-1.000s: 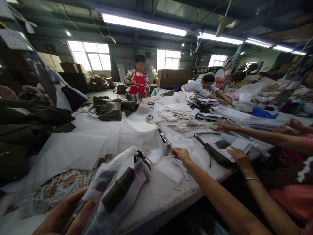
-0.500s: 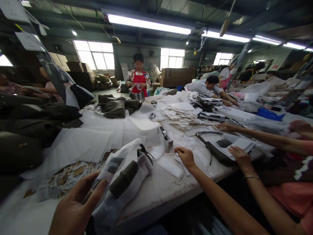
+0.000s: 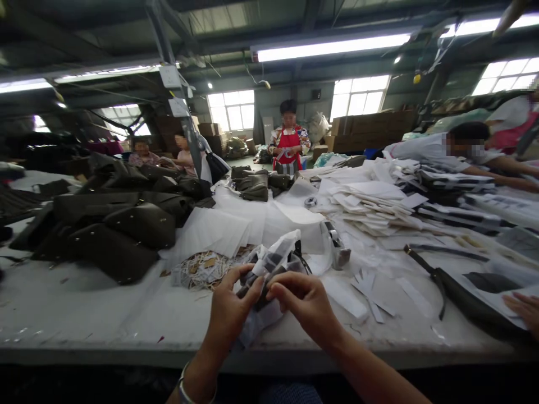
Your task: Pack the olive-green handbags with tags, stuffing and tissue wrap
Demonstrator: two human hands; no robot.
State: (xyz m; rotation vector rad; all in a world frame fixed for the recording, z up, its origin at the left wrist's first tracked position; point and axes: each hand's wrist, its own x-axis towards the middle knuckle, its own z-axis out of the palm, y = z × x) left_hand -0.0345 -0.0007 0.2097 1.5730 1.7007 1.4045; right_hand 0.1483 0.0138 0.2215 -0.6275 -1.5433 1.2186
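My left hand [image 3: 234, 300] grips a dark green bag strap bundle [image 3: 273, 259] loosely wrapped in thin white sheet. A black strap end sticks out on its right side. Against the near side of the bundle, my right hand [image 3: 305, 303] has thumb and forefinger pinched together on the wrapping or strap; my fingers hide exactly which. Both hands are above the table's front part. Just beyond the bundle stands a tape dispenser [image 3: 340, 255]. To its left lies a heap of strings and tags [image 3: 206, 269].
Dark green bags [image 3: 122, 235] are piled at left. White foam sheets [image 3: 214, 230] and stacked white pads [image 3: 366, 202] cover the table's middle. Paper strips [image 3: 373, 300] lie at right. A co-worker's hand [image 3: 524, 311] rests by another dark bag [image 3: 457, 300]. A person in a red apron [image 3: 288, 147] stands opposite.
The view has swung left. My right hand, empty near the tape dispenser before, has come to the wrapped bundle and pinches at it. My left hand still holds the bundle.
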